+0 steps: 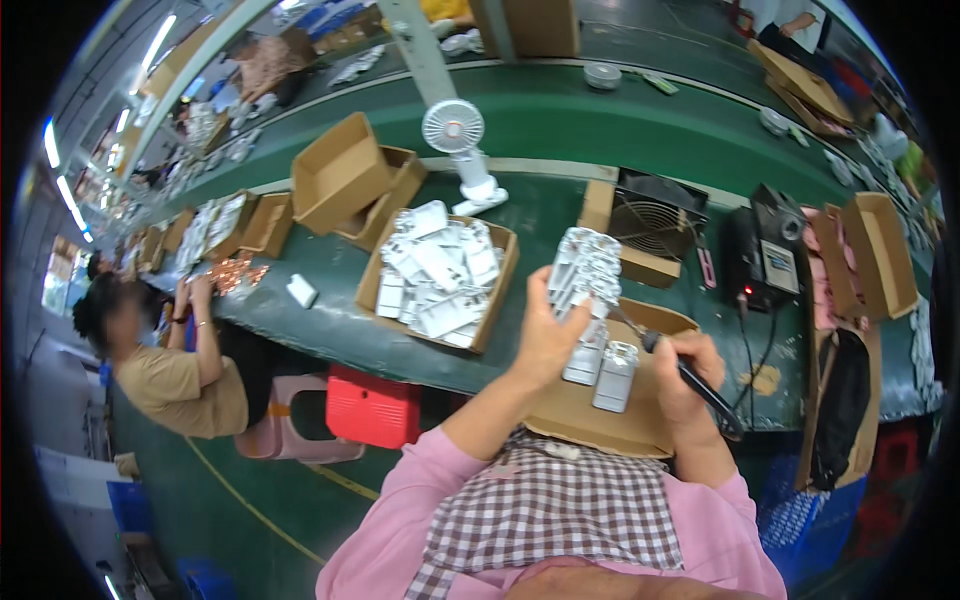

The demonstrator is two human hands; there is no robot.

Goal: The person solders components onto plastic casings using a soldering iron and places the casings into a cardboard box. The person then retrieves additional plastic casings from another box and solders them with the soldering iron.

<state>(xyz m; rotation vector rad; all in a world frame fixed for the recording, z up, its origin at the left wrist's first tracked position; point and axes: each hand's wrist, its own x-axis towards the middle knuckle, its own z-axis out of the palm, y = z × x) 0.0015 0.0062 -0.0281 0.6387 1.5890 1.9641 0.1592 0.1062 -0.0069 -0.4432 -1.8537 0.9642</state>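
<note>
My left hand (543,340) is closed around a stack of white-grey plastic housings (583,262), held up over a shallow cardboard tray (645,428). In my right hand (686,372) is a soldering iron (708,392) with a black handle. Its tip points left toward the lower end of the stack; whether it touches cannot be made out. Two more housings lie in the tray below, one of them (616,378) just left of my right hand. Left of my left hand, a cardboard box (508,285) is heaped with similar housings (440,265).
Behind the tray stands a black square fan (652,222); a black soldering station (768,255) with a cable is to its right. A white desk fan (455,130) stands at the back. A co-worker (175,375) sits at left near copper-coloured parts (237,272). A red stool (372,408) is below the bench.
</note>
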